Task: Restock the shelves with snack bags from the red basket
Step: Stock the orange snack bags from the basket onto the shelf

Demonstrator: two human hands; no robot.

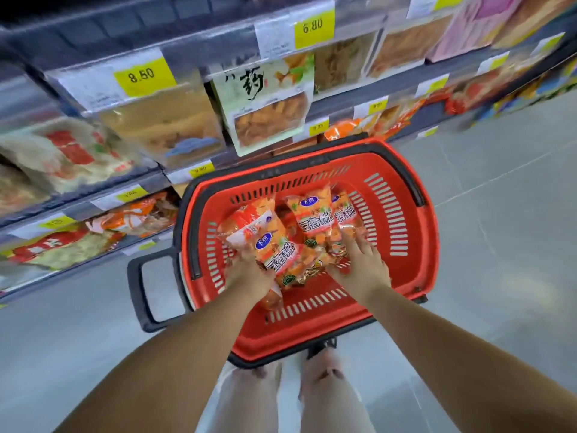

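Observation:
A red basket (402, 270) with a black rim stands on the floor in front of me, holding several orange snack bags. My left hand (249, 273) grips the lower end of an orange snack bag (265, 242) at the basket's left side. My right hand (362, 267) reaches down among the other orange snack bags (315, 220) in the middle, its fingers spread over them; whether it holds one is unclear. The shelves (175, 120) run along the left and top, packed with snack packs behind yellow price tags.
The basket's black pull handle (140, 295) sticks out to the left, toward the lower shelf edge. Grey tiled floor (499, 189) lies open to the right. My legs and feet (324, 370) stand just behind the basket.

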